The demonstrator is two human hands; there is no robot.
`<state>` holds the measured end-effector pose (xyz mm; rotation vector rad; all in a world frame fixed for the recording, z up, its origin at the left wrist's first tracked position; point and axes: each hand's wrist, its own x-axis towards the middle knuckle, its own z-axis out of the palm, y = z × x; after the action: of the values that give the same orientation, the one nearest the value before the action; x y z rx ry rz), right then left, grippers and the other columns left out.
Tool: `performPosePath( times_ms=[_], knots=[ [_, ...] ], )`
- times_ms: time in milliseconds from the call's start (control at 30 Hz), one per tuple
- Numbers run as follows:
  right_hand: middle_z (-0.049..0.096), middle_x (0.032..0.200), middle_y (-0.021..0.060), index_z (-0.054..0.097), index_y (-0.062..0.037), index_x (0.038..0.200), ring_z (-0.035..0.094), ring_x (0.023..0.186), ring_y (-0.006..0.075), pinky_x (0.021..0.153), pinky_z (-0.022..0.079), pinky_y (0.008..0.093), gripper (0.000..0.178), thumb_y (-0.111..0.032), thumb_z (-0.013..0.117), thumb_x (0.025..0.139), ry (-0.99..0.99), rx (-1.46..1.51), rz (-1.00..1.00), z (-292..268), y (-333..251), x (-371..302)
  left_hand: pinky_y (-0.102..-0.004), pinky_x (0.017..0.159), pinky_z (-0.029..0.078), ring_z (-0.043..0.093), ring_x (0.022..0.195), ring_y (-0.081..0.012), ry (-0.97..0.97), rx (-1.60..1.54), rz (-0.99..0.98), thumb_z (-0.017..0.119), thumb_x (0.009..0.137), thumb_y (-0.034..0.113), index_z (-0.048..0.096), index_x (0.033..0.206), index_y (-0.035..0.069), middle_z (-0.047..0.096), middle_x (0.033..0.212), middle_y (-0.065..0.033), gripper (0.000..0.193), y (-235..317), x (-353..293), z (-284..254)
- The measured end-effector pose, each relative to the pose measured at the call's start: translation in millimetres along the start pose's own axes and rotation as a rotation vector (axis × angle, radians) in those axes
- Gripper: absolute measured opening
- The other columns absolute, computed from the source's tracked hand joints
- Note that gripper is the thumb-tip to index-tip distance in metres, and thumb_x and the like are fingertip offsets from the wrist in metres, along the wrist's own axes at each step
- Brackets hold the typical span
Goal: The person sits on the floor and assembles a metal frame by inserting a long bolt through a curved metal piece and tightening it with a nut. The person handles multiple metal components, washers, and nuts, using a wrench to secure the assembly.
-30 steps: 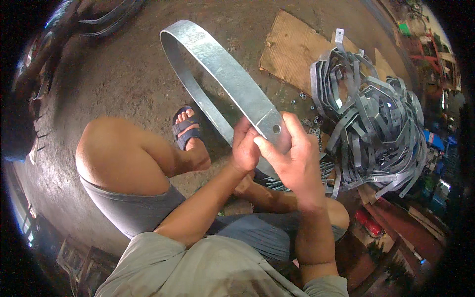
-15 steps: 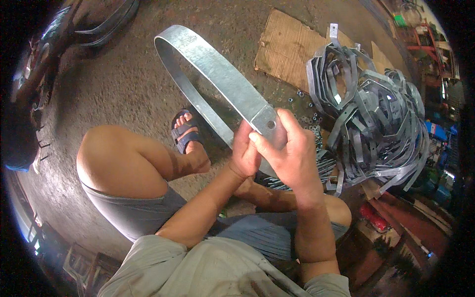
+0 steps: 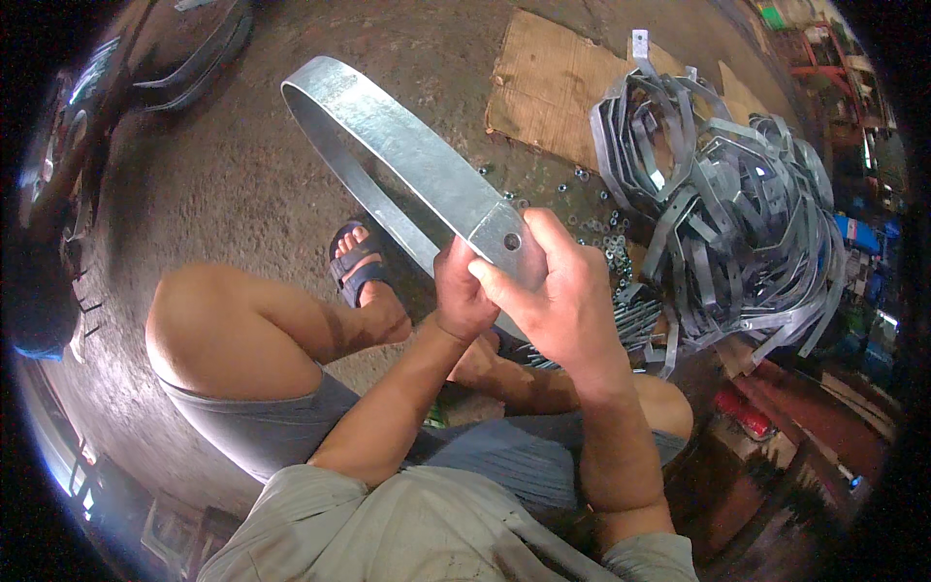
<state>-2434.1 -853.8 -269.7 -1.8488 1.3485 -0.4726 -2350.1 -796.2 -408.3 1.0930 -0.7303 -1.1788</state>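
Note:
Held up before me is a bent metal strap clamp [image 3: 402, 126], a wide silvery loop with flat end tabs and a round bolt hole. My right hand [image 3: 562, 291] pinches the holed tab, thumb on its near face and fingers wrapped around the edge. Close against it, my left hand [image 3: 465, 291] grips the strap's ends from the left; its fingers are mostly hidden behind the metal. The loop stretches away from both hands toward the upper left, above the floor and my sandalled foot [image 3: 363, 262].
At right lies a tangled heap of similar metal straps [image 3: 747, 213]. Loose nuts [image 3: 611, 238] and several long bolts [image 3: 630, 325] lie beside it. A flat cardboard sheet [image 3: 548, 87] rests on the concrete floor behind. A red object [image 3: 745, 415] sits at lower right.
The strap clamp and both hands have shifted slightly left in the view, the grip looking the same. The surroundings shift a little with the head.

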Motion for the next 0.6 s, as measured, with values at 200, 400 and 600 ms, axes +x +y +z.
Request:
performPosePath(
  times_ms=[200,400,600],
  knots=[
    [0.06,0.069,0.0143,0.056,-0.0013,0.092,0.06,0.057,0.026,0.055,0.047,0.0356,0.034,-0.025,0.077,0.08,0.016,0.001,-0.001,-1.7,2.0,0.7,-0.0363,0.082,0.052,0.067,0.094,-0.0256,-0.016,0.125,0.112,0.065,0.089,0.026,0.06,0.114,0.003,0.067,0.104,-0.0123,0.035,11.6,1.7,2.0],
    [0.062,0.071,0.0155,0.058,-0.0012,0.095,0.065,0.061,0.0291,0.056,0.049,0.0358,0.034,-0.026,0.077,0.081,0.016,0.006,0.028,-4.5,1.5,2.1,-0.0365,0.09,0.048,0.063,0.104,-0.0253,-0.043,0.007,0.128,0.053,0.094,0.034,0.055,0.122,-0.002,0.065,0.11,-0.0141,0.046,13.5,-2.5,7.6],
    [0.064,0.071,0.0195,0.054,-0.0033,0.096,0.066,0.067,0.0386,0.057,0.051,0.0437,0.036,-0.03,0.074,0.082,-0.006,0.003,0.001,-0.6,1.1,-1.1,-0.0374,0.087,0.049,0.062,0.1,-0.0253,0.031,0.019,0.074,0.052,0.091,0.032,0.057,0.121,-0.001,0.064,0.111,-0.0117,0.045,20.9,-3.2,6.4]
  ],
)
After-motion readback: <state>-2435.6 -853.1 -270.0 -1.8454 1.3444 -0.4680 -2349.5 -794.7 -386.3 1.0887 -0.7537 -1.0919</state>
